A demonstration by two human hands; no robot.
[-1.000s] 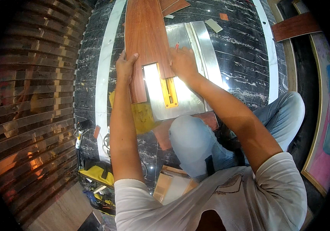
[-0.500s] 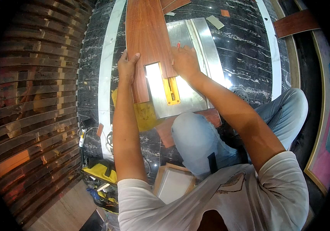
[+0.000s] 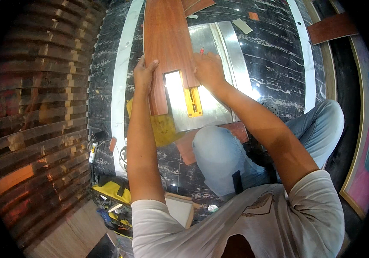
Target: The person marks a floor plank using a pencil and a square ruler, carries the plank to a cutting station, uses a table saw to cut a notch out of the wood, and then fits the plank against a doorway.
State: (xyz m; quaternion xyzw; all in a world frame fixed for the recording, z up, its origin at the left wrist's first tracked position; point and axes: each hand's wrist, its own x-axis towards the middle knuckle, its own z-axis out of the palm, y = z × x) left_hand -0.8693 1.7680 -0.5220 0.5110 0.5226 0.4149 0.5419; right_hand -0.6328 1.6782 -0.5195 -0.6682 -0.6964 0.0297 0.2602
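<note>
A reddish-brown wood-grain plank (image 3: 167,38) lies lengthwise over a shiny metal saw table (image 3: 212,101), its far end running out at the top of the picture. A rectangular notch is cut in its near end. Beyond the shorter side of that end, a yellow slotted insert (image 3: 194,103) shows in the table. My left hand (image 3: 143,74) grips the plank's left edge, thumb on top. Closed at the right edge is my right hand (image 3: 209,71), with a small red-tipped stick, perhaps a pencil, poking out above it. The fingers under the plank are hidden.
Plank offcuts (image 3: 186,146) lie by my knee, and a pale strip (image 3: 242,26) beyond the table. A yellow-and-black tool bag (image 3: 112,191) sits at lower left, near a white tube (image 3: 92,152). Stacked brown slats (image 3: 42,107) line the left side; a gold-edged panel (image 3: 356,163) stands right.
The whole view has shifted slightly. Both hands keep their hold, and the plank sits almost the same over the table. My shirt now covers more of the pale boxed panel below.
</note>
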